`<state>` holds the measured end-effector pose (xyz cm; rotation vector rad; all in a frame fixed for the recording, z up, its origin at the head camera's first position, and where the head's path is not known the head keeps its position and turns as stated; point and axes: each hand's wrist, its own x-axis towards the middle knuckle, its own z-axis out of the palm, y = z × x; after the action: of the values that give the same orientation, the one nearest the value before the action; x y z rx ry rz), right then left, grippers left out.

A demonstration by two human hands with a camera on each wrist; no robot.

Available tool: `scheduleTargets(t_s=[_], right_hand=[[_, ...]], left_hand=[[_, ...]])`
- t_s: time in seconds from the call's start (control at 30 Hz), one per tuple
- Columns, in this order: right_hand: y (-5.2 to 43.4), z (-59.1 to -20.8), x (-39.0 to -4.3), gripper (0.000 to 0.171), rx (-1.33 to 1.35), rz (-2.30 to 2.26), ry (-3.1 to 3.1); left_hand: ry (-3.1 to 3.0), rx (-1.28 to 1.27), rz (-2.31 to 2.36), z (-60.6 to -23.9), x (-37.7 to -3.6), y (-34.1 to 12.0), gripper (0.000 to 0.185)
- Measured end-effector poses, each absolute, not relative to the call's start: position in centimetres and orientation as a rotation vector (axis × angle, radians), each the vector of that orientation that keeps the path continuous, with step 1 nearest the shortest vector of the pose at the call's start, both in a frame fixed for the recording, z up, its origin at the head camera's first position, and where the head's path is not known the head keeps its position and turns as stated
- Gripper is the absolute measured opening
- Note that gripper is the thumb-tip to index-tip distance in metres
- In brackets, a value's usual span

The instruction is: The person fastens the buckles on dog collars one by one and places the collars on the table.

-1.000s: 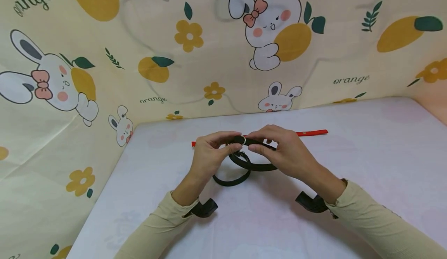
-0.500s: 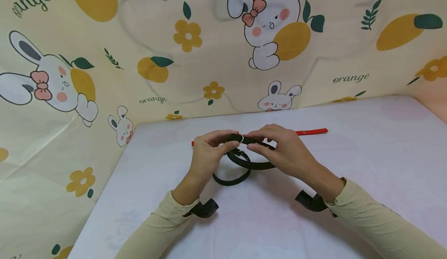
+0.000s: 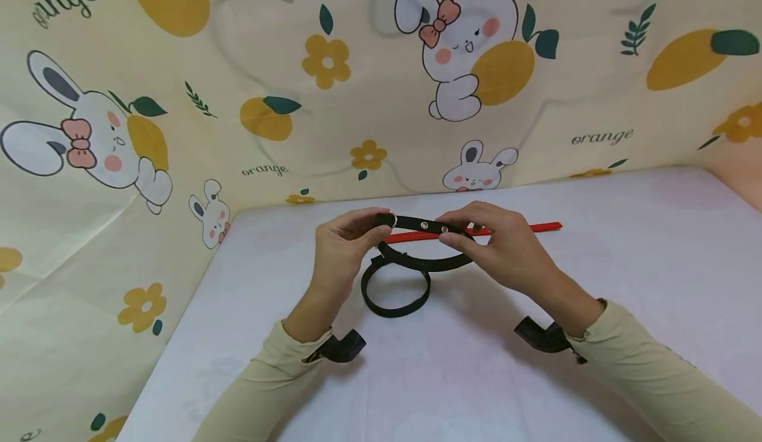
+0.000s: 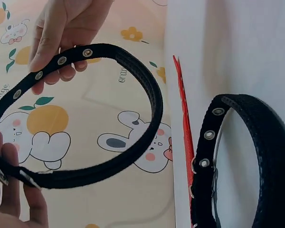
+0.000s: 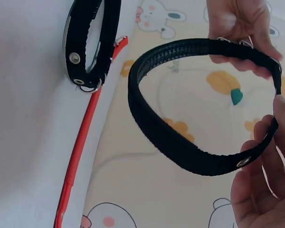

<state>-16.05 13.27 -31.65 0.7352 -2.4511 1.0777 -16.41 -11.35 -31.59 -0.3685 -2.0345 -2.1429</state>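
Both hands hold one black collar [image 3: 424, 261] with metal eyelets, lifted off the white table [image 3: 625, 283] as an open loop. My left hand [image 3: 375, 228] pinches the end with the metal ring; in the left wrist view the left hand [image 4: 9, 194] grips the buckle end of the held collar [image 4: 149, 99]. My right hand [image 3: 455, 230] pinches the eyelet strap, and in the right wrist view the right hand [image 5: 270, 156] grips the held collar [image 5: 166, 137]. A second black collar [image 3: 395, 294] lies fastened in a ring on the table below. A red strap [image 3: 526, 229] lies flat behind the hands.
A cream cloth with rabbits and oranges [image 3: 178, 131] walls the table at the back and left. The second collar [image 4: 270, 142] and the red strap [image 4: 184, 133] lie close to the back wall. Black wrist mounts [image 3: 342, 348] sit on both sleeves.
Both hands have risen and moved apart, the left hand going left. The held collar's strap now stretches between them with eyelets showing, and its loop hangs wider.
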Motion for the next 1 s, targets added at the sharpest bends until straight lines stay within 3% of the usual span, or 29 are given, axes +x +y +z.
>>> scheduleTargets(t_s=[1.0], right_hand=[[12.4,-32.0,-15.3,0.023,0.850,1.070,-2.410]], left_hand=[[-2.192,-0.544,-2.042,-32.7,-15.9,-10.0,0.028]])
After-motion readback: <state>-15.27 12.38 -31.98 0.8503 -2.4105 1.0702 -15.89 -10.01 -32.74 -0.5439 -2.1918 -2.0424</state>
